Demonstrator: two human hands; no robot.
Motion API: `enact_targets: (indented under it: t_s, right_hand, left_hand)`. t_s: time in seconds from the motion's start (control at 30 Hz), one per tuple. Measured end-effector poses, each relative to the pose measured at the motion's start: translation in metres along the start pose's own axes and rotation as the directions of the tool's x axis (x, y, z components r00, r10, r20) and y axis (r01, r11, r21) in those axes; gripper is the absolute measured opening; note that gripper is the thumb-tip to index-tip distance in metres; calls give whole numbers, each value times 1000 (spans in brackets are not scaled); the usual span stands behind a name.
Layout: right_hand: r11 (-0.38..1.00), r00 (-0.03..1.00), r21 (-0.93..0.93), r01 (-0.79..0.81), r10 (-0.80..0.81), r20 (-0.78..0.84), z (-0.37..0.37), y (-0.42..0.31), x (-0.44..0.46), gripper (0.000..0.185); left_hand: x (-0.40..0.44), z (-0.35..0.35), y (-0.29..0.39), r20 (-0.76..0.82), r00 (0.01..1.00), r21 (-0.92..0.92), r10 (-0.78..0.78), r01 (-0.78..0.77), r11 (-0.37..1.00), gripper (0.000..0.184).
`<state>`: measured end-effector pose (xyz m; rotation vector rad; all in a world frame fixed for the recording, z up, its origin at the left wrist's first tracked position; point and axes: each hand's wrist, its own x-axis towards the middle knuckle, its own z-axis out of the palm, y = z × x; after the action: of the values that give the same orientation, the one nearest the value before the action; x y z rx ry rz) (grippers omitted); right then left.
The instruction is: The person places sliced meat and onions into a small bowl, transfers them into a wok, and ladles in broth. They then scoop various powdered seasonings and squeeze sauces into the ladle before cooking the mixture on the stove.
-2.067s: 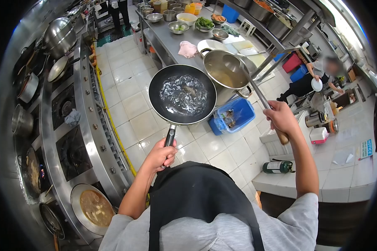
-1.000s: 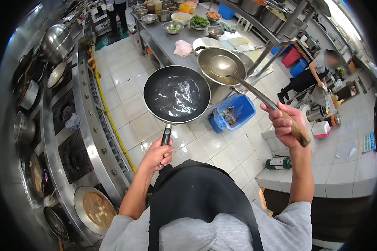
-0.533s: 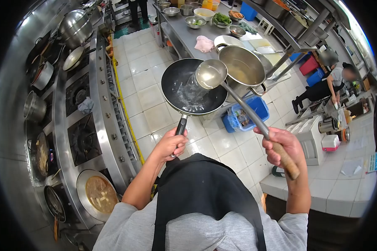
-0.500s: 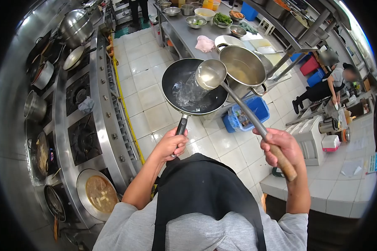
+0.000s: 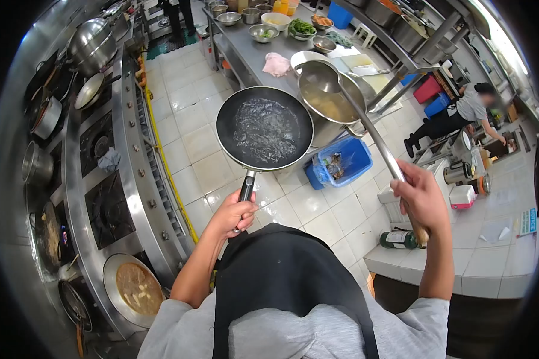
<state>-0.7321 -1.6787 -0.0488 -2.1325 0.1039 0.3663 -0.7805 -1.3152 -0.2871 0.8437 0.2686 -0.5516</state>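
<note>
My left hand (image 5: 233, 213) is closed round the black handle of a frying pan (image 5: 265, 128), held level over the floor with rippling clear liquid in it. On the right, my right hand (image 5: 422, 194) grips the long handle of a ladle (image 5: 320, 78) near its wooden end. The ladle's bowl is over the near-left part of a large steel pot (image 5: 353, 113), just right of the pan. Pale yellowish liquid shows in the pot.
A stove (image 5: 105, 206) runs along the left, with a wok of brown stew (image 5: 139, 288). Bowls and pink meat (image 5: 276, 64) stand on the steel table (image 5: 239, 45). Below the pot is a blue bin (image 5: 353, 163). A co-worker (image 5: 473, 107) bends at the right counter.
The ladle has moved from over the pan, where it was pouring, to over the pot. My right hand has shifted with it. The co-worker's arm now reaches further right.
</note>
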Motion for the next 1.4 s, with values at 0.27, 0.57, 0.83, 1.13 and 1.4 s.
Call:
enact_targets:
  t_s: [0.27, 0.57, 0.83, 1.13, 1.4]
  right_hand:
    - [986, 993, -112, -121, 121, -11, -16, 38, 113, 20]
    - [464, 831, 695, -548, 398, 389, -30, 31, 150, 30]
    - [52, 863, 866, -498, 136, 487, -25, 43, 123, 45]
    - [23, 883, 883, -469, 22, 468, -21, 39, 81, 44]
    - [85, 874, 875, -477, -62, 483, -21, 9, 26, 52]
  left_hand:
    - [4, -6, 0, -4, 1000, 42, 9, -9, 999, 18]
    - [4, -10, 2, 8, 1000, 30, 2, -2, 1000, 18]
    - [6, -10, 2, 10, 1000, 34, 8, -8, 999, 18]
    - [7, -7, 1, -13, 1000, 26, 5, -4, 1000, 16]
    - [7, -1, 1, -15, 1000, 31, 27, -27, 999, 17]
